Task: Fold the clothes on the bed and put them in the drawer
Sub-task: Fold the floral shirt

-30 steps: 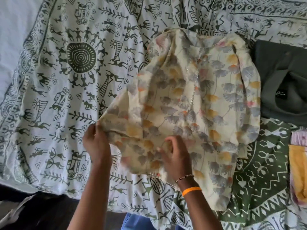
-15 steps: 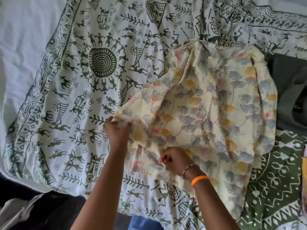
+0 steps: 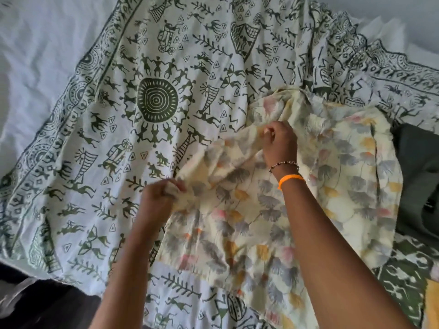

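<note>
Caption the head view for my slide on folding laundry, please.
Both hands, left and right, pinch the floral garment on the patterned bedsheet.

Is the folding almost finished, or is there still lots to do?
Still lots. Nothing looks finished yet, and no drawer is in view. Right now the left hand and right hand both pinch the edge of the cream flower-print top, spread on the green-patterned white bedsheet. Still waiting: the dark grey garment beside it and a yellow cloth at the frame's edge.
</note>
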